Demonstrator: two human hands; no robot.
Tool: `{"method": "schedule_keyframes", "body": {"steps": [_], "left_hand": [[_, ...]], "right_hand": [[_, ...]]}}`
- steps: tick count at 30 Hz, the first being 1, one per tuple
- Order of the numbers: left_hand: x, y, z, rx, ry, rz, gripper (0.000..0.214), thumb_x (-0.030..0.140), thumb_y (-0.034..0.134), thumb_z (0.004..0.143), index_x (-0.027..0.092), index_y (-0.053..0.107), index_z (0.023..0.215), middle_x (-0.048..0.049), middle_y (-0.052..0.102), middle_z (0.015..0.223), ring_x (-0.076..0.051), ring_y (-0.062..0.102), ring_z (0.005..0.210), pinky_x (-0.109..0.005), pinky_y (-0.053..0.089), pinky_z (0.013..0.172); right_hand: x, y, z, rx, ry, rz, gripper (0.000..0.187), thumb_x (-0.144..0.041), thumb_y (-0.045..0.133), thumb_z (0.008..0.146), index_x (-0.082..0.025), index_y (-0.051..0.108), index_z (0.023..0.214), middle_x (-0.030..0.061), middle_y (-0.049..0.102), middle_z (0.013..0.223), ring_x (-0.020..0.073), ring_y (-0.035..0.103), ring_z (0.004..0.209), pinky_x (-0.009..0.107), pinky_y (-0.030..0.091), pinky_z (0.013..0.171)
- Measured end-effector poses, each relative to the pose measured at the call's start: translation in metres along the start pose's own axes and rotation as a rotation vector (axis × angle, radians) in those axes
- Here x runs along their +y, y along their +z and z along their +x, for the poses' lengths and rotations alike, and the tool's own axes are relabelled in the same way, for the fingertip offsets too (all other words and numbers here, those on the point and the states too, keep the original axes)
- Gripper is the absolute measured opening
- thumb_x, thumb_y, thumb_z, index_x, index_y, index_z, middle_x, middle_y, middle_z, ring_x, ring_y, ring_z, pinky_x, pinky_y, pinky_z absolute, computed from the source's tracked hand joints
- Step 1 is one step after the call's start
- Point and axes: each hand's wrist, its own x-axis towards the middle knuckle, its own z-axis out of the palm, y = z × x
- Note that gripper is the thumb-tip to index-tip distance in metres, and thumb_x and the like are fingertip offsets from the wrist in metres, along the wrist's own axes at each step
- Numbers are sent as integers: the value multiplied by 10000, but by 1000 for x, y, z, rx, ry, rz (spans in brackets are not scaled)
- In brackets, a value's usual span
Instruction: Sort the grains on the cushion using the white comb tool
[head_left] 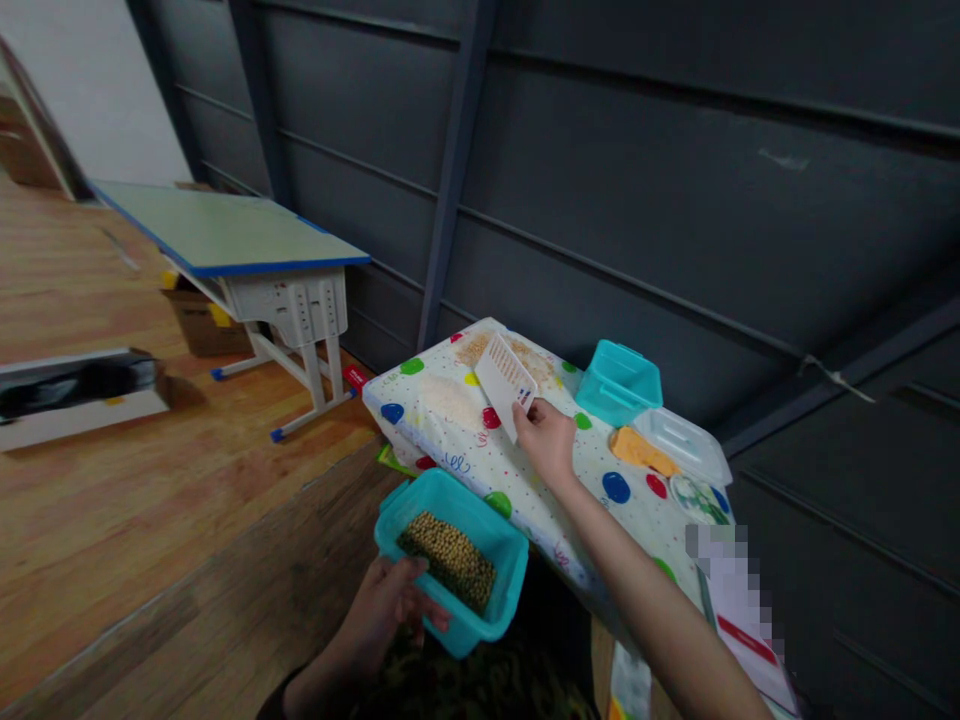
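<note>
My left hand [390, 607] grips the near rim of a teal plastic tub [495, 560] filled with yellow-brown beans [448, 560], held just off the table's near edge. My right hand [546, 440] reaches over the table and pinches a white slotted scoop [504, 384] tilted above the cloth. Piles of pale grain [450, 398] and brownish grain [474, 347] lie loose on the polka-dot tablecloth [525, 500] beside the scoop.
A second teal tub [619, 382] lies upside down at the table's back, next to a clear lid [688, 443], an orange sponge-like block [643, 451] and a small patterned dish [697, 497]. A blue-edged desk [225, 235] stands to the left on the wooden floor. A dark panelled wall runs behind.
</note>
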Motion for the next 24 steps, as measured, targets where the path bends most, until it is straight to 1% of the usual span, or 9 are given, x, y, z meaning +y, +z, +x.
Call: {"method": "schedule_keyframes", "body": {"steps": [2, 5, 8, 11, 13, 15, 19, 21, 24], "left_hand": [[4, 1, -4, -53, 34, 6, 398, 579, 848, 791, 247, 676, 654, -57, 733, 494, -252, 694, 495, -314, 485, 455], [6, 1, -6, -82, 37, 26, 404, 568, 825, 810, 217, 709, 646, -73, 735, 497, -237, 676, 487, -307, 469, 457], [5, 1, -4, -31, 46, 47, 447, 623, 836, 761, 221, 702, 618, -86, 725, 484, -244, 657, 462, -323, 463, 446], [1, 1, 0, 7, 61, 71, 531, 710, 827, 706, 230, 679, 533, -100, 692, 451, -235, 613, 419, -336, 447, 418], [-1, 1, 2, 21, 69, 76, 538, 712, 821, 694, 236, 667, 498, -102, 682, 439, -229, 598, 407, -338, 446, 411], [-3, 1, 3, 43, 66, 62, 505, 694, 821, 684, 240, 668, 523, -85, 679, 428, -228, 590, 399, -336, 450, 408], [-6, 0, 5, 74, 67, 52, 500, 703, 821, 680, 258, 627, 562, -49, 652, 399, -229, 597, 392, -324, 454, 399], [-8, -1, 6, 70, 74, 59, 524, 725, 819, 681, 256, 619, 558, -45, 641, 393, -220, 591, 383, -318, 450, 391], [-8, -2, 5, 62, 76, 51, 513, 723, 828, 682, 245, 653, 617, -42, 661, 414, -219, 596, 388, -320, 462, 398]], "right_hand": [[1, 0, -8, -29, -43, -34, 318, -386, 596, 929, -265, 548, 639, 29, 662, 605, 204, 609, 576, 303, 390, 635], [-4, 11, -16, -75, -113, -86, 306, -344, 596, 947, -269, 539, 657, 34, 669, 617, 209, 637, 589, 297, 383, 632], [-12, 24, -18, -114, -179, -117, 282, -293, 600, 966, -268, 555, 689, 44, 698, 660, 216, 672, 627, 292, 390, 645], [-19, 34, -16, -147, -222, -123, 257, -259, 595, 977, -267, 575, 720, 49, 715, 689, 220, 690, 658, 288, 398, 657], [-22, 37, -15, -167, -233, -115, 246, -253, 593, 979, -267, 584, 733, 47, 716, 694, 220, 692, 669, 284, 403, 661], [-23, 38, -14, -180, -235, -99, 248, -261, 592, 979, -270, 582, 732, 42, 711, 687, 218, 685, 672, 282, 409, 663], [-17, 26, -6, -142, -204, -58, 293, -311, 586, 976, -273, 538, 690, 28, 668, 648, 205, 640, 642, 286, 400, 662], [-9, 13, 3, -84, -169, -38, 311, -347, 592, 965, -270, 516, 674, 20, 641, 634, 196, 606, 620, 293, 387, 658], [8, -9, 21, 18, -75, -24, 341, -396, 633, 925, -268, 491, 642, 2, 587, 594, 185, 536, 578, 308, 348, 628]]}}
